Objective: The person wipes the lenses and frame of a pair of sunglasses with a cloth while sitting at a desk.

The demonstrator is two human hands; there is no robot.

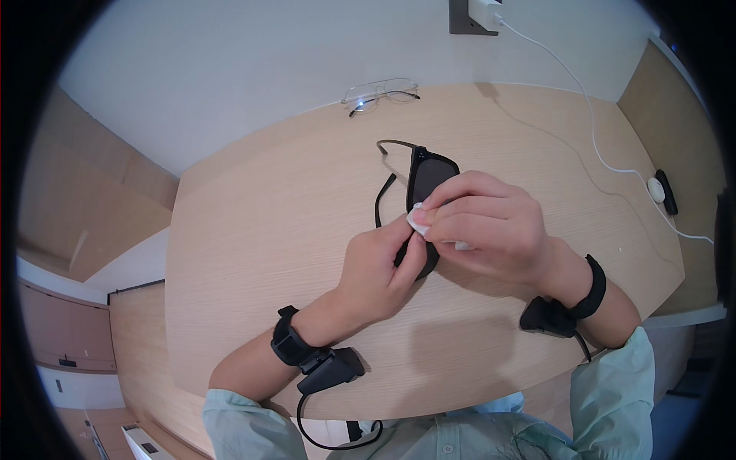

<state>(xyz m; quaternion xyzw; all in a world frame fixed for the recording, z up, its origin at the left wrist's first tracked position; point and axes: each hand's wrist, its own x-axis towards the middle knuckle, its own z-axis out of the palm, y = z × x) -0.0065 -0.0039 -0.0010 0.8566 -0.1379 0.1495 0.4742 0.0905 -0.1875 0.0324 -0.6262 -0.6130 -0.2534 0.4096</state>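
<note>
A pair of black sunglasses [433, 175] is held above the middle of the wooden table [268, 222], its dark lenses turned toward the right and its temples pointing left. My left hand [381, 268] grips the nearer lens end, thumb and fingers closed around the frame. In my right hand [491, 222] a small white wipe [418, 220] is pinched between thumb and fingertips. The wipe touches the sunglasses near the bridge. My fingers hide much of the nearer lens and the rest of the wipe.
Thin-rimmed eyeglasses [383, 96] lie at the table's far edge by the wall. A white cable [590, 115] runs from a plug [484, 13] down the right side, past a round white piece [655, 190] and a small black object [666, 192]. Both wrists carry black strapped devices.
</note>
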